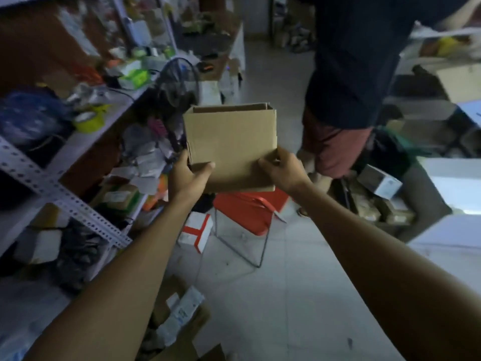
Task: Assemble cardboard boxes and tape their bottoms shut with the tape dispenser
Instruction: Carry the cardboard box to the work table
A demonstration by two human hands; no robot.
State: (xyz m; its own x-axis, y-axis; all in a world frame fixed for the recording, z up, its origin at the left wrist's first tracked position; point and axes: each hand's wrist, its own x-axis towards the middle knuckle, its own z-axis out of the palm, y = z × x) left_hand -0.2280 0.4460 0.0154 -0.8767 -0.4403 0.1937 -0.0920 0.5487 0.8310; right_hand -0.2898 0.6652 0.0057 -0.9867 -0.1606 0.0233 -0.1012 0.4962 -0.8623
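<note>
Left hand (188, 173) gripped the cardboard box (230, 144) at its lower left corner; right hand (282, 169) pinched the lower right edge, probably steadying it to square the walls. Box was held mid-frame in the air, above a red stool (250, 212). No tape dispenser identified. Cluttered shelves (65, 201) stood at left, over tiled floor (286, 295).

Blurred, unidentifiable clutter on the white metal shelving (78, 142); fingers of the left hand (188, 175) hidden behind the brown cardboard box (230, 142); standing person (348, 74) cropped above the torso.
</note>
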